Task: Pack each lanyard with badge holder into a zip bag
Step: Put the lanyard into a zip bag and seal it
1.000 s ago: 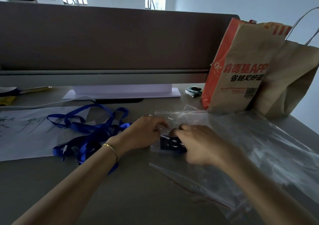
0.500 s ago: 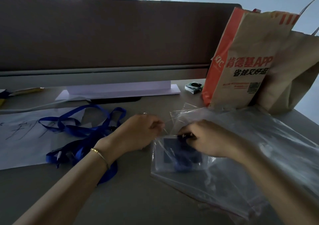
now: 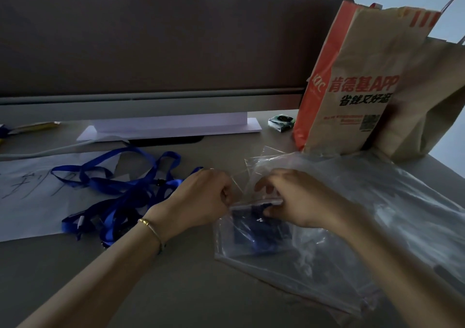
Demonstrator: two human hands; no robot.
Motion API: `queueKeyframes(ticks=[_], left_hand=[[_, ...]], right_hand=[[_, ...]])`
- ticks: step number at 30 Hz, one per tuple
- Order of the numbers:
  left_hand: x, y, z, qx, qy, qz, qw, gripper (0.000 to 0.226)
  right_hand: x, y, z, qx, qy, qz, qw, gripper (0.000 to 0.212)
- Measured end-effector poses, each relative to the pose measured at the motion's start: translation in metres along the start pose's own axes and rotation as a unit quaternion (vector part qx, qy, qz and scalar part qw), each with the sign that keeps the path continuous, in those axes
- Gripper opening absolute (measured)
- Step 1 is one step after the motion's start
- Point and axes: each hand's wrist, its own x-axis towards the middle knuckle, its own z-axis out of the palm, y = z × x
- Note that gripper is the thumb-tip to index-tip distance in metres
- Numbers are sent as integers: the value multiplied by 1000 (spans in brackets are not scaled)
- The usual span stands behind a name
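At the left of the frame a tangle of blue lanyards (image 3: 118, 199) waits on a sheet of paper (image 3: 30, 196) on the worktop (image 3: 176, 290). Toward centre, the left hand (image 3: 201, 199) pinches the left end of the zip bag (image 3: 254, 237) at its mouth, fingers curled. Just right of it, the right hand (image 3: 294, 199) pinches the seal strip, with a folded dark lanyard with badge holder (image 3: 261, 229) already inside the bag. The step looks like sealing: hold the left corner steady, run the right pinch along the strip firmly, and keep the cord clear of the track. At the right lie spare clear bags (image 3: 377, 201) and a paper bag (image 3: 364, 81).
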Motion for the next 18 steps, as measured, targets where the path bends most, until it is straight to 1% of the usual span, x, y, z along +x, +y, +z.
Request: queueKeyframes(ticks=[1, 3, 5, 7, 8, 9, 10, 12, 13, 14, 16, 17, 18], left_hand=[[1, -2, -1, -6, -3, 3, 1000, 25], [3, -5, -4, -33, -3, 15, 999, 25], [6, -7, -10, -72, 20, 31, 997, 23], [8, -7, -17, -128, 65, 33, 989, 15], [9, -7, -21, -177, 79, 26, 981, 8], [8, -7, -25, -229, 75, 18, 970, 5], [8, -9, -27, -263, 52, 13, 963, 12], [5, -15, -30, -265, -2, 15, 964, 12], [5, -18, -30, -259, -2, 16, 966, 11], [6, -22, -30, -259, 13, 13, 966, 12], [9, -29, -30, -266, 64, -7, 962, 23], [10, -32, -30, -272, 84, -20, 958, 29], [10, -36, -31, -284, 99, -35, 953, 31]], right_hand=[[-1, 0, -2, 0, 1, 1, 1000, 38], [-1, 2, -7, 7, -4, 1, 1000, 24], [0, 6, -13, 21, 4, -1, 1000, 15], [1, 12, -20, 95, 23, 1, 995, 15], [0, 14, -24, 146, 28, 4, 989, 18], [0, 14, -28, 195, 30, 7, 980, 18], [-1, 15, -30, 238, 30, 12, 971, 16], [0, 18, -29, 300, 26, 23, 953, 14], [2, 21, -27, 319, 27, 28, 947, 14], [2, 23, -25, 329, 27, 39, 943, 18], [0, 23, -26, 325, 2, 56, 944, 36], [-1, 21, -27, 327, -16, 48, 944, 44], [-2, 21, -28, 333, -24, 45, 942, 47]])
